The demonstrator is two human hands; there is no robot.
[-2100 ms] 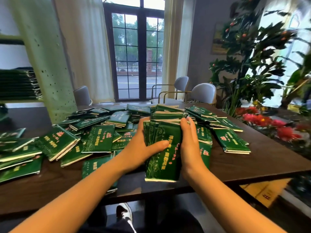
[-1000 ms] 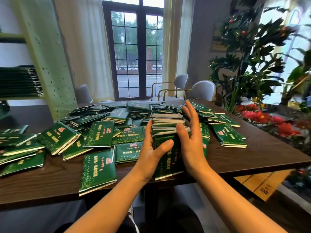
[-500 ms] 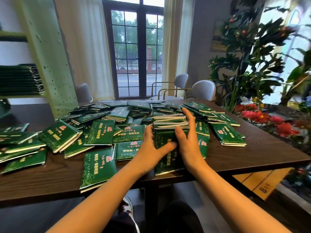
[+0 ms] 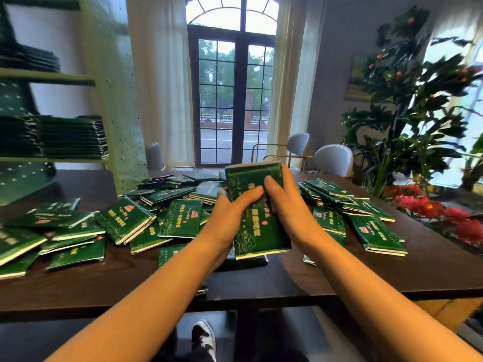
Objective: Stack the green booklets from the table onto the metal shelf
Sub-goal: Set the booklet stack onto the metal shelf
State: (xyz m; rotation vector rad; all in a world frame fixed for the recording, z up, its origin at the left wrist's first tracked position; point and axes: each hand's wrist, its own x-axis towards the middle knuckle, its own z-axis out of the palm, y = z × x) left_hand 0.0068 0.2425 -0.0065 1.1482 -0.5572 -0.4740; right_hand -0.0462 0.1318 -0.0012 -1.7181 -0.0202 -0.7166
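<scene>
A stack of green booklets (image 4: 257,231) is lifted above the dark wooden table (image 4: 431,265), tilted up toward me. My left hand (image 4: 230,215) grips its left side with the thumb across the top cover. My right hand (image 4: 290,210) grips its right side, thumb on the cover too. Several more green booklets (image 4: 125,223) lie scattered over the table to the left, behind and to the right. At the left stands the pale green metal shelf (image 4: 52,160), with piles of green booklets (image 4: 70,137) on it.
The shelf's perforated upright (image 4: 122,126) stands at the table's far left corner. Grey chairs (image 4: 333,159) sit behind the table before a tall window. A leafy plant (image 4: 407,105) and red flowers (image 4: 428,207) fill the right side. My shoe (image 4: 203,338) shows below the table edge.
Both hands squared the stack on the table, closed round it and have now lifted it off the tabletop. The view has swung left, showing more of the shelf.
</scene>
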